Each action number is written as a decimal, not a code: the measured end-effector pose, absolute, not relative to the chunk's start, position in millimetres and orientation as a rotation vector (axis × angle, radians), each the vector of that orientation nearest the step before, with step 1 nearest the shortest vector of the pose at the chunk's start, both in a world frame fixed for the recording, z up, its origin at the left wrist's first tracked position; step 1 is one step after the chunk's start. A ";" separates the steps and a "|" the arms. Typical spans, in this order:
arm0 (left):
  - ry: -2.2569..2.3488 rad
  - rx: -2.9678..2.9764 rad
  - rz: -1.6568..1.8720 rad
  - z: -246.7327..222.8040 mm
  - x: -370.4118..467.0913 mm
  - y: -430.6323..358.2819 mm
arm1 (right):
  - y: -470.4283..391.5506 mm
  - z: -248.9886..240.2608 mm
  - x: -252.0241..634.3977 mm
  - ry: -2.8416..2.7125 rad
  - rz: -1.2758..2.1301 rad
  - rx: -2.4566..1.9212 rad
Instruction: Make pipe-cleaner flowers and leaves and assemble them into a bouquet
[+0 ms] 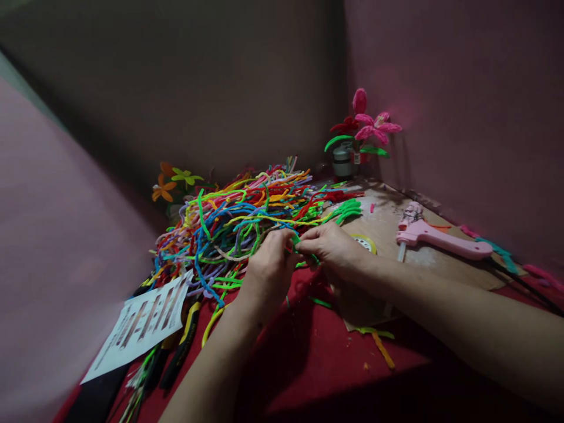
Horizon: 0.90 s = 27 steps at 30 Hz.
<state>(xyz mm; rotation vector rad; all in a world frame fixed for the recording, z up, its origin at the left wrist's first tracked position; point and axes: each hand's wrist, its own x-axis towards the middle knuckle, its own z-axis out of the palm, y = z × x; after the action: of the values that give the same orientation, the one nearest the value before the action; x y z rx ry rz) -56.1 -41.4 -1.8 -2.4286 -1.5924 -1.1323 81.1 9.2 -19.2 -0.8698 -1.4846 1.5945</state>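
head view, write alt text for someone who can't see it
A left hand and a right hand hold a small green piece between them above a red surface. Behind them is a heap of colourful fuzzy stems. To the right, a pink glue gun rests on a board.

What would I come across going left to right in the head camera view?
White printed sheet, left hand, right hand, yellow-rimmed disc, pink glue gun, pink fuzzy strip at the right edge.
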 end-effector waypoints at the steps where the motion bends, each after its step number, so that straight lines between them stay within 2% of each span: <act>1: -1.709 -2.443 -1.314 1.7 -56.1 -41.2 | 10.0 -18.5 81.3 -1.461 1.595 -0.855; 4: -2.101 -2.341 -1.901 11.2 -59.3 -39.7 | 11.6 -15.1 82.1 -1.392 1.606 -0.792; 7: -2.455 -2.292 -2.099 14.1 -64.6 -36.8 | 11.2 -12.8 82.3 -1.362 1.611 -0.750; 11: -2.540 -2.503 -2.049 11.2 -65.3 -34.6 | 8.8 -14.8 81.5 -1.379 1.602 -0.753; 15: -2.514 -2.464 -2.009 9.2 -59.1 -35.8 | 7.8 -16.5 81.3 -1.421 1.588 -0.790; 23: -1.980 -2.288 -1.379 -0.6 -50.3 -42.8 | 8.2 -16.5 81.2 -1.420 1.657 -0.722; 25: -1.913 -2.318 -1.408 0.4 -50.7 -42.9 | 9.9 -17.5 81.2 -1.385 1.723 -0.672; 27: -1.937 -2.465 -1.607 3.2 -52.1 -41.3 | 12.3 -18.2 81.4 -1.290 1.814 -0.622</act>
<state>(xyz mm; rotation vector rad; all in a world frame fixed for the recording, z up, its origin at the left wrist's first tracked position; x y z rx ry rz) -52.1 -41.3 3.2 -2.4652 -1.9371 -1.6065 81.4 12.3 -18.2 -0.6218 -1.2901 1.8139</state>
